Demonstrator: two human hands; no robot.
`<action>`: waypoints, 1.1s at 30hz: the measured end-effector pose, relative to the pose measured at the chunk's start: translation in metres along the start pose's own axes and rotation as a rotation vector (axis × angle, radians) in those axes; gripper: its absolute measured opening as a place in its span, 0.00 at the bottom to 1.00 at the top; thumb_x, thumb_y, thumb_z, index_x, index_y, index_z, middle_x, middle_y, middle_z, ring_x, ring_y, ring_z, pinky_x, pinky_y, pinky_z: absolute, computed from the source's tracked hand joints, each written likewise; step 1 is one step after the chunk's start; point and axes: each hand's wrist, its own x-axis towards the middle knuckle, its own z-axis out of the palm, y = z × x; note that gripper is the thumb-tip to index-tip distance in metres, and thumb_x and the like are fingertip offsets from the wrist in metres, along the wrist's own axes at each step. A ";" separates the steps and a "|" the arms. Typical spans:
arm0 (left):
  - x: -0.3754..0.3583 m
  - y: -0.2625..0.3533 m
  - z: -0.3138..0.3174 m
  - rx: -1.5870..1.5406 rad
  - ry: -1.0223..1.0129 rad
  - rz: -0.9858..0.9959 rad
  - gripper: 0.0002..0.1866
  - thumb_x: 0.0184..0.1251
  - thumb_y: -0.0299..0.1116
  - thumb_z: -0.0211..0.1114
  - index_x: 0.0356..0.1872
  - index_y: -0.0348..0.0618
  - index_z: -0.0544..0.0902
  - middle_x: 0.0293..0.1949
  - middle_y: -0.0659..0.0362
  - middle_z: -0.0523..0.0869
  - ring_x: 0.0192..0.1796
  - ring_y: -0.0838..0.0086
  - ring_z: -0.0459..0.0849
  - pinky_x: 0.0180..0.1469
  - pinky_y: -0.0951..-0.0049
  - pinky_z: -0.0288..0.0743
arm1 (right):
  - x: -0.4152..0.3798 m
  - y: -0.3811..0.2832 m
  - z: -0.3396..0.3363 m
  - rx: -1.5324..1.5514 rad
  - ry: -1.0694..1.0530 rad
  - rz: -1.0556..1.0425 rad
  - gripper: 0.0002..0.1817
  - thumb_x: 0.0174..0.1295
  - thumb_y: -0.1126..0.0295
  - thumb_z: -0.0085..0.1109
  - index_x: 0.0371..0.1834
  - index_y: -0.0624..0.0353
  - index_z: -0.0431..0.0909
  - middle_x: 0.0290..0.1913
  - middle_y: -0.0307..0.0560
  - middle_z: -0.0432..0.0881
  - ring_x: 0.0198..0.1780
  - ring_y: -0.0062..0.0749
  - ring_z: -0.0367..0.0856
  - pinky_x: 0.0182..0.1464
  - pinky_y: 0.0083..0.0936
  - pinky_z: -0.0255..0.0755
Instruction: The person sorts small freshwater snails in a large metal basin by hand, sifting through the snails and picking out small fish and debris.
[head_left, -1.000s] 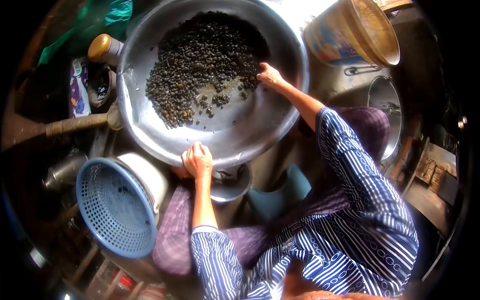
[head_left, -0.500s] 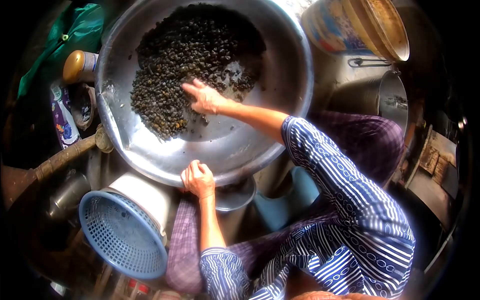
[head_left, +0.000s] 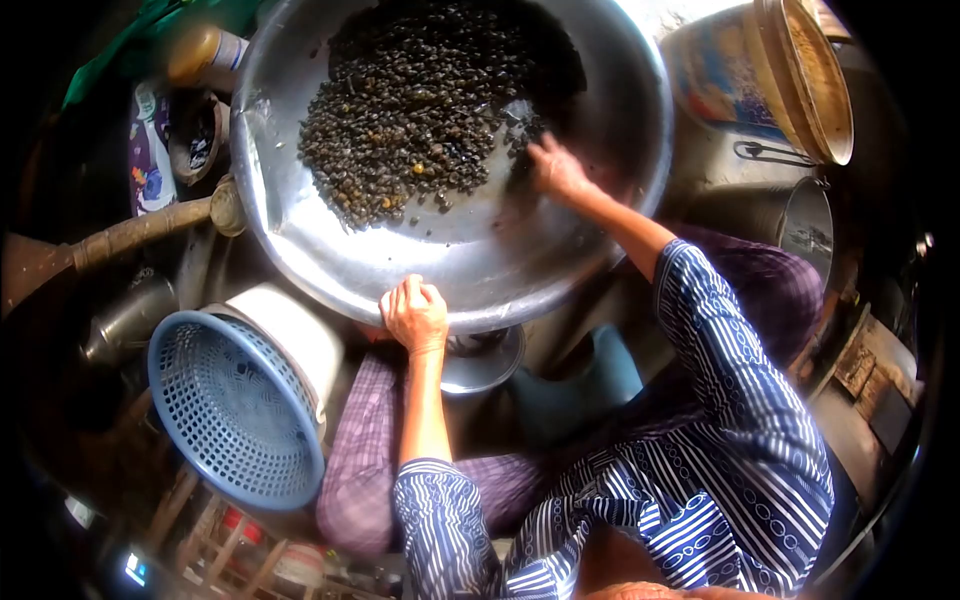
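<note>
A wide metal basin (head_left: 500, 290) is tilted in front of me, with a heap of small dark snails (head_left: 400, 120) spread over its left and upper part. My left hand (head_left: 416, 313) grips the near rim, its fingers curled over the edge. Inside the basin, my right hand (head_left: 562, 172) is at the right edge of the heap, fingers stretched out by a few loose snails. Motion slightly blurs this hand, and I see nothing held in it. Under the near rim, a smaller metal bowl (head_left: 485, 375) partly shows.
At the lower left, a blue perforated basket (head_left: 235, 410) rests on a white bucket (head_left: 300, 335). A painted bucket (head_left: 720, 70), metal tongs (head_left: 770, 153) and a metal pail (head_left: 800, 225) lie to the right. A wooden handle (head_left: 150, 232) points toward the basin from the left.
My right hand has swept rightward from the middle of the heap to its right edge. My left hand stays on the rim. The view has shifted, so the basin appears higher and further right.
</note>
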 end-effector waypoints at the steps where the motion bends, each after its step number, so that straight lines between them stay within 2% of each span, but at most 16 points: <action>1: 0.000 -0.001 0.001 -0.003 0.003 0.008 0.02 0.49 0.24 0.56 0.25 0.41 0.76 0.24 0.55 0.81 0.30 0.63 0.78 0.42 0.64 0.70 | -0.014 -0.033 -0.011 0.026 -0.099 -0.012 0.26 0.48 0.70 0.53 0.55 0.54 0.67 0.62 0.60 0.61 0.57 0.56 0.67 0.56 0.40 0.67; 5: 0.001 0.002 -0.003 -0.009 -0.004 0.007 0.02 0.49 0.25 0.56 0.25 0.41 0.76 0.24 0.55 0.80 0.30 0.63 0.78 0.42 0.64 0.70 | -0.013 -0.068 0.002 0.390 -0.183 -0.406 0.31 0.47 0.72 0.53 0.60 0.54 0.64 0.60 0.58 0.65 0.59 0.50 0.67 0.59 0.35 0.65; 11: 0.002 0.003 -0.005 -0.012 -0.011 -0.006 0.01 0.50 0.24 0.56 0.24 0.41 0.75 0.23 0.56 0.79 0.30 0.63 0.78 0.42 0.64 0.69 | 0.044 -0.044 -0.024 0.364 0.136 0.020 0.25 0.49 0.72 0.50 0.56 0.55 0.68 0.51 0.60 0.72 0.53 0.49 0.73 0.53 0.38 0.69; 13: 0.001 0.003 -0.004 -0.017 -0.007 0.003 0.02 0.49 0.24 0.56 0.25 0.41 0.75 0.23 0.56 0.78 0.29 0.62 0.77 0.42 0.64 0.70 | 0.055 -0.049 -0.040 0.288 0.308 0.073 0.28 0.51 0.71 0.50 0.59 0.55 0.62 0.52 0.64 0.69 0.52 0.53 0.72 0.50 0.41 0.71; 15: 0.003 0.004 -0.005 -0.013 -0.002 -0.001 0.02 0.49 0.23 0.56 0.25 0.41 0.75 0.23 0.56 0.78 0.29 0.62 0.77 0.42 0.65 0.70 | 0.097 -0.073 -0.020 0.303 0.270 0.281 0.29 0.53 0.72 0.48 0.62 0.59 0.57 0.51 0.67 0.67 0.53 0.53 0.70 0.50 0.36 0.72; 16: 0.003 0.004 -0.004 -0.001 -0.010 -0.001 0.03 0.48 0.23 0.56 0.25 0.41 0.76 0.23 0.56 0.78 0.29 0.62 0.77 0.42 0.64 0.70 | 0.118 -0.076 0.023 0.241 0.292 0.182 0.29 0.53 0.73 0.47 0.62 0.61 0.56 0.51 0.70 0.66 0.55 0.52 0.68 0.51 0.32 0.72; 18: 0.004 0.005 -0.003 -0.005 -0.009 0.002 0.03 0.48 0.22 0.56 0.25 0.41 0.76 0.23 0.56 0.78 0.29 0.62 0.77 0.42 0.64 0.70 | 0.111 -0.123 0.017 0.299 0.111 0.150 0.30 0.54 0.73 0.46 0.62 0.64 0.54 0.55 0.72 0.62 0.60 0.51 0.63 0.53 0.25 0.71; 19: 0.003 0.005 -0.004 -0.008 -0.011 -0.002 0.03 0.48 0.22 0.56 0.25 0.41 0.76 0.23 0.56 0.78 0.29 0.62 0.77 0.42 0.64 0.70 | 0.084 -0.167 -0.030 0.418 -0.096 0.215 0.30 0.54 0.73 0.46 0.63 0.64 0.53 0.60 0.72 0.58 0.63 0.51 0.60 0.55 0.23 0.70; 23: 0.003 0.006 -0.004 -0.001 -0.004 0.000 0.03 0.47 0.22 0.56 0.24 0.41 0.76 0.22 0.56 0.78 0.29 0.62 0.77 0.40 0.64 0.69 | 0.082 -0.178 -0.015 0.394 -0.311 -0.417 0.33 0.55 0.72 0.42 0.68 0.59 0.49 0.69 0.62 0.45 0.69 0.47 0.51 0.60 0.30 0.65; 24: 0.004 0.006 -0.005 -0.009 -0.002 0.002 0.03 0.47 0.22 0.56 0.24 0.41 0.76 0.22 0.55 0.78 0.29 0.62 0.77 0.39 0.64 0.69 | 0.065 -0.180 -0.027 0.267 -0.239 -0.389 0.30 0.56 0.73 0.41 0.66 0.59 0.54 0.66 0.63 0.54 0.67 0.45 0.56 0.61 0.33 0.65; 26: 0.004 0.005 -0.004 -0.020 0.003 0.005 0.03 0.47 0.22 0.56 0.24 0.41 0.76 0.22 0.55 0.78 0.28 0.62 0.77 0.39 0.64 0.69 | 0.074 -0.152 -0.027 0.164 -0.085 -0.363 0.27 0.57 0.71 0.43 0.63 0.57 0.59 0.60 0.62 0.64 0.59 0.42 0.69 0.56 0.33 0.70; 28: 0.002 0.004 -0.004 -0.008 0.001 0.007 0.02 0.48 0.22 0.56 0.24 0.41 0.76 0.22 0.56 0.79 0.28 0.62 0.77 0.39 0.64 0.69 | 0.067 -0.124 -0.066 0.196 -0.056 -0.066 0.14 0.54 0.70 0.48 0.44 0.57 0.74 0.41 0.53 0.79 0.40 0.40 0.79 0.42 0.36 0.74; 29: 0.001 0.002 -0.002 -0.012 0.001 0.020 0.02 0.48 0.23 0.56 0.24 0.41 0.76 0.23 0.56 0.79 0.29 0.63 0.77 0.40 0.64 0.70 | 0.073 -0.091 -0.064 0.147 0.084 -0.074 0.12 0.51 0.71 0.50 0.39 0.58 0.76 0.36 0.53 0.79 0.40 0.42 0.79 0.43 0.37 0.74; 30: 0.001 0.001 -0.002 -0.008 -0.003 0.010 0.02 0.48 0.23 0.56 0.24 0.41 0.76 0.23 0.56 0.79 0.29 0.63 0.77 0.41 0.64 0.70 | 0.080 -0.060 -0.066 0.186 0.055 0.035 0.15 0.48 0.72 0.52 0.41 0.57 0.76 0.39 0.55 0.78 0.43 0.47 0.77 0.46 0.39 0.73; 31: 0.001 0.002 -0.001 -0.009 -0.006 0.003 0.02 0.48 0.23 0.56 0.25 0.41 0.76 0.23 0.56 0.79 0.29 0.63 0.77 0.41 0.64 0.70 | 0.082 -0.034 -0.064 0.018 0.265 0.000 0.19 0.47 0.72 0.52 0.46 0.56 0.74 0.46 0.56 0.75 0.48 0.49 0.74 0.49 0.40 0.71; 33: 0.000 0.002 -0.001 -0.004 -0.012 -0.011 0.02 0.49 0.24 0.56 0.25 0.41 0.76 0.23 0.56 0.80 0.29 0.63 0.77 0.42 0.64 0.69 | 0.079 0.001 -0.069 -0.080 0.387 0.022 0.24 0.47 0.72 0.51 0.52 0.55 0.70 0.51 0.56 0.71 0.52 0.52 0.70 0.51 0.40 0.70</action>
